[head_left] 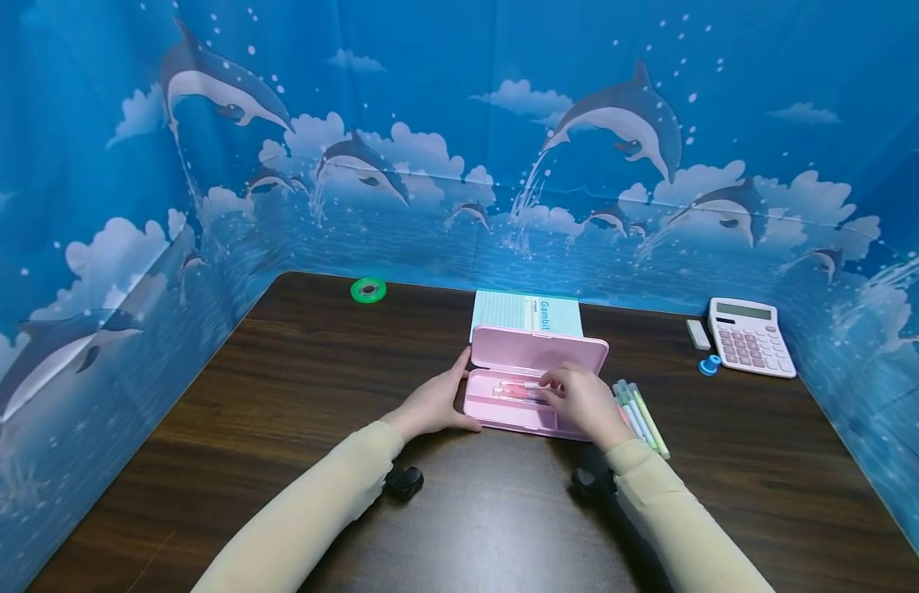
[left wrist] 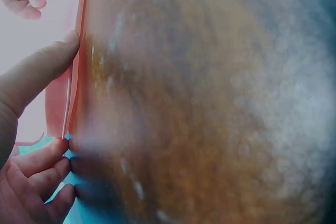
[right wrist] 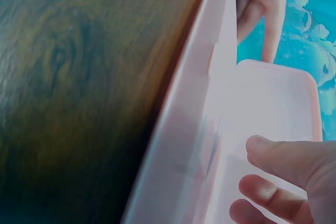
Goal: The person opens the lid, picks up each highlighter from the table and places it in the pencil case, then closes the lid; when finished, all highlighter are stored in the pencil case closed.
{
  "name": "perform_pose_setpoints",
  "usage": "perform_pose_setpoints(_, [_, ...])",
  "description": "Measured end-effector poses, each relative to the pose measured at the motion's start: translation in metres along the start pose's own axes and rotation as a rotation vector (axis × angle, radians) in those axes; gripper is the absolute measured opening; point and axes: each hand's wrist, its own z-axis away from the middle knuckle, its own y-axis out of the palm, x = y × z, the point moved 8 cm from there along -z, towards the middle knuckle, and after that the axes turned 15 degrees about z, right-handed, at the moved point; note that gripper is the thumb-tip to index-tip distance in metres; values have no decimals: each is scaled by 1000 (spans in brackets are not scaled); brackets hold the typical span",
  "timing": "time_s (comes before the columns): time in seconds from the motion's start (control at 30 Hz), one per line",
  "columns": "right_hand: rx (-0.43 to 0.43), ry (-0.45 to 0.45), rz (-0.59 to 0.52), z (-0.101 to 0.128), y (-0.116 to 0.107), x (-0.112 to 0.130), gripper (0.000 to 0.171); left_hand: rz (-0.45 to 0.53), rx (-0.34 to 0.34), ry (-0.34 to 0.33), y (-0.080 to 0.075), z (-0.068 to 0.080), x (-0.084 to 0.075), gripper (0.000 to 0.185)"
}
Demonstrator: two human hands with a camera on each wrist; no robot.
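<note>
A pink pencil case (head_left: 537, 349) lies open on the dark wooden table, its lid tilted back. Several slim pens (head_left: 517, 390) with pink and clear barrels rest in its upper compartment. My left hand (head_left: 431, 403) holds the case at its left end, the thumb (left wrist: 50, 64) on the front edge and the fingers by the lid hinge. Over the right half of the case hovers my right hand (head_left: 584, 402), fingertips close to the pens' right ends. In the right wrist view its thumb and fingers are apart, with nothing seen between them.
Several pastel markers (head_left: 641, 418) lie right of the case. Behind it is a notebook (head_left: 526, 311). A green tape roll (head_left: 368, 290) sits back left; a calculator (head_left: 752, 338), a white eraser (head_left: 698, 334) and a small blue object (head_left: 709, 365) are back right. A dolphin-print curtain encloses the table.
</note>
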Motion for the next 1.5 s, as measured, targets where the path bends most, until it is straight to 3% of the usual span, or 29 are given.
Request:
perform_pose_setpoints(0.23, [-35, 41, -19, 10, -8, -21, 12, 2, -1, -6, 0, 0, 0, 123])
perform_pose_setpoints(0.47, [-15, 140, -5, 22, -13, -53, 18, -5, -4, -8, -1, 0, -1, 123])
perform_pose_setpoints(0.97, [58, 261, 1, 55, -14, -113, 22, -13, -11, -10, 0, -2, 5, 124])
perform_pose_setpoints(1.5, [165, 335, -20, 78, -4, -141, 24, 3, -9, -3, 2, -3, 5, 123])
